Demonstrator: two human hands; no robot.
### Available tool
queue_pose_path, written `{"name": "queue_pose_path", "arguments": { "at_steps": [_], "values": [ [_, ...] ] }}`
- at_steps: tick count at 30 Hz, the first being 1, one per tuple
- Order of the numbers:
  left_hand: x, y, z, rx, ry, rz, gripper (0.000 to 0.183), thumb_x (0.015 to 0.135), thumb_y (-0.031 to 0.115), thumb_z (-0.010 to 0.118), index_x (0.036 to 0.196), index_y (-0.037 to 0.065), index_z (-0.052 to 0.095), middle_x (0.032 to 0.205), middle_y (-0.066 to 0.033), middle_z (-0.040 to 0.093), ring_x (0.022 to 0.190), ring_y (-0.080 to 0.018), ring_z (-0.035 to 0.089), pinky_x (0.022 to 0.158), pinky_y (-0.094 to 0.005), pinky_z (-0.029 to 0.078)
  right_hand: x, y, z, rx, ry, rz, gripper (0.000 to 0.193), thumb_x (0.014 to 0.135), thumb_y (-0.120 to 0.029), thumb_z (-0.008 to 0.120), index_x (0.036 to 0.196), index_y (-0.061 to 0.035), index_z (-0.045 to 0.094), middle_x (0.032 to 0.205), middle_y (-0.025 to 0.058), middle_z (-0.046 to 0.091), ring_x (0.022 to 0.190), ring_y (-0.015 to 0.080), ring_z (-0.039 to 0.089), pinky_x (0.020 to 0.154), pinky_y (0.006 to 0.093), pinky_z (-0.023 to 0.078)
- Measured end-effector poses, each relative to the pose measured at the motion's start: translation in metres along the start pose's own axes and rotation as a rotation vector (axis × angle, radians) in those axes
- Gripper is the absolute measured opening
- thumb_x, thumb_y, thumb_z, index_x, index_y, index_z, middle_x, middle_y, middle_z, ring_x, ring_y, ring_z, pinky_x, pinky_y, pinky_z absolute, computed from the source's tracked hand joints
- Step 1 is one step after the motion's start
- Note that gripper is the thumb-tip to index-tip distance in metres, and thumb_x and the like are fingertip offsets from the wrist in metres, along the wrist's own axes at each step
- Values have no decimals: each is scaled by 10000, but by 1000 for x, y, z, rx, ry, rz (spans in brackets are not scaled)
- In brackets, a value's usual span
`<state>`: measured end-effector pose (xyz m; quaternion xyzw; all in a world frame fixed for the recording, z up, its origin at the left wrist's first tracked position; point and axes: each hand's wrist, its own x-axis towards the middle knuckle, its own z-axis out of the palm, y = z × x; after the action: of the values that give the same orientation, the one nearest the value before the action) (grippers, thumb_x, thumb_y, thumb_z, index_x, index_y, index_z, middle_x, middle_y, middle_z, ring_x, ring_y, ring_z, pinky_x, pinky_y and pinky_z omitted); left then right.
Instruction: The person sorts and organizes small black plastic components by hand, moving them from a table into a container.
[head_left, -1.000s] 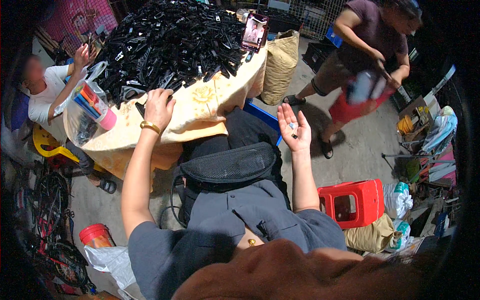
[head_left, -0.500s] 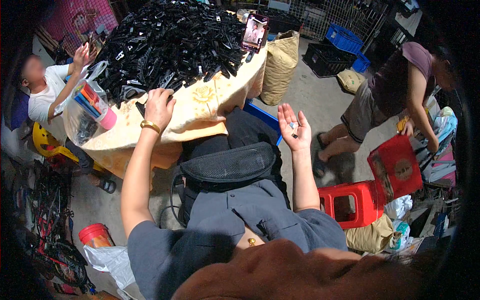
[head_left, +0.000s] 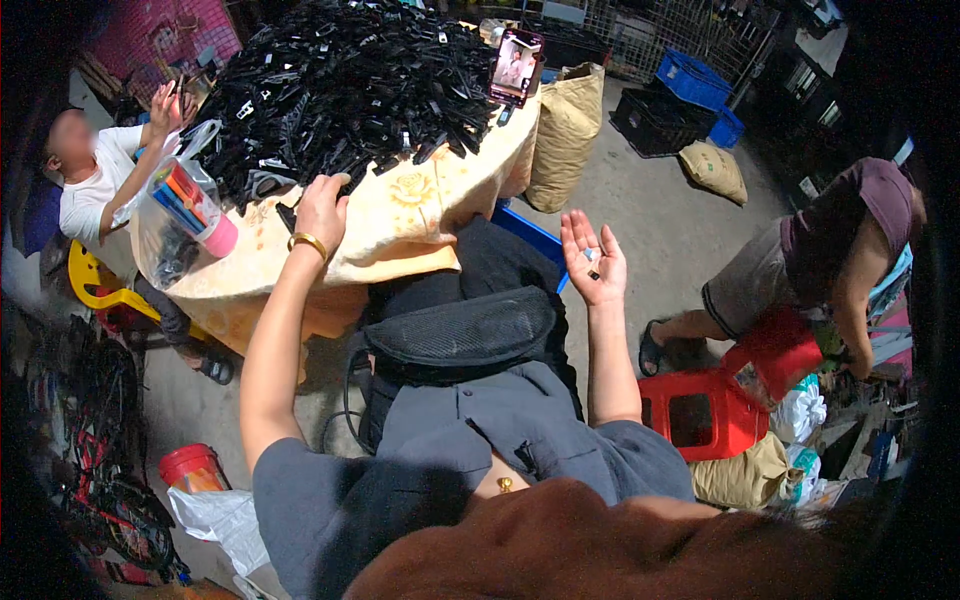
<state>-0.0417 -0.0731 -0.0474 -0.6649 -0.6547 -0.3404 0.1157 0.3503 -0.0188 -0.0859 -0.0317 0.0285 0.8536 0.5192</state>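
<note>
A heap of small, elongated black plastic pieces point(head_left: 340, 90) covers much of the cream patterned tablecloth point(head_left: 410, 190). My left hand point(head_left: 322, 212), with a gold bangle at its wrist, rests at the near edge of the heap. Its fingers lie loosely on the cloth, and I see nothing held in them. Just left of it is a loose black piece point(head_left: 287, 217). My right hand point(head_left: 597, 268) is held palm up, right of the table, its fingers stretched out. A few tiny pieces point(head_left: 592, 273), dark and pale, lie on that open palm, too small to name.
A phone point(head_left: 516, 68) stands at the table's right corner. A bag with a pink-based container point(head_left: 215, 238) stands at the left. One person point(head_left: 105, 190) sits there holding a phone; another point(head_left: 835, 245) bends over at right, near a red stool point(head_left: 695, 415). A sack point(head_left: 568, 140) adjoins the table.
The person at right has bent lower and shifted rightward, with the red item now lower, by the stool. My hands keep nearly the same pose; the view has shifted slightly.
</note>
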Motion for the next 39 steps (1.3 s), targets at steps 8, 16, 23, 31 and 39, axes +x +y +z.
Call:
{"name": "queue_pose_path", "arguments": {
  "at_steps": [8,16,23,31,39],
  "values": [
    [6,9,-6,-35,-45,21,212,711,26,584,922,46,582,863,-132,548,864,-328,523,773,-376,428,2,-5,-6,-1,-21,13,419,896,-238,389,1143,95,448,1171,227,501,1154,352,428,965,443,367],
    [18,31,-52,-308,498,59,153,765,15,581,914,25,613,887,-88,603,813,-181,565,731,-269,444,2,-5,-7,-11,-32,13,415,906,-237,371,1141,97,445,1167,230,502,1151,357,429,977,437,356],
    [19,52,-165,-2544,111,-113,162,837,96,513,974,10,518,803,-49,470,756,-156,440,771,-313,380,-1,-7,-8,15,16,-17,417,909,-243,368,1137,97,448,1166,233,502,1149,359,431,977,439,356],
    [-15,110,-186,-701,480,531,224,789,168,580,919,-14,588,798,-86,579,696,-218,514,647,-326,410,-2,1,-3,-6,-13,16,411,897,-230,401,1148,94,433,1156,228,509,1148,355,431,971,438,364],
    [13,76,-99,-297,202,175,104,746,20,599,847,12,620,797,-103,613,731,-216,569,671,-287,443,-7,-8,-10,-1,22,-27,402,891,-225,417,1140,89,445,1152,219,515,1143,352,438,965,438,371]
  ]
}}
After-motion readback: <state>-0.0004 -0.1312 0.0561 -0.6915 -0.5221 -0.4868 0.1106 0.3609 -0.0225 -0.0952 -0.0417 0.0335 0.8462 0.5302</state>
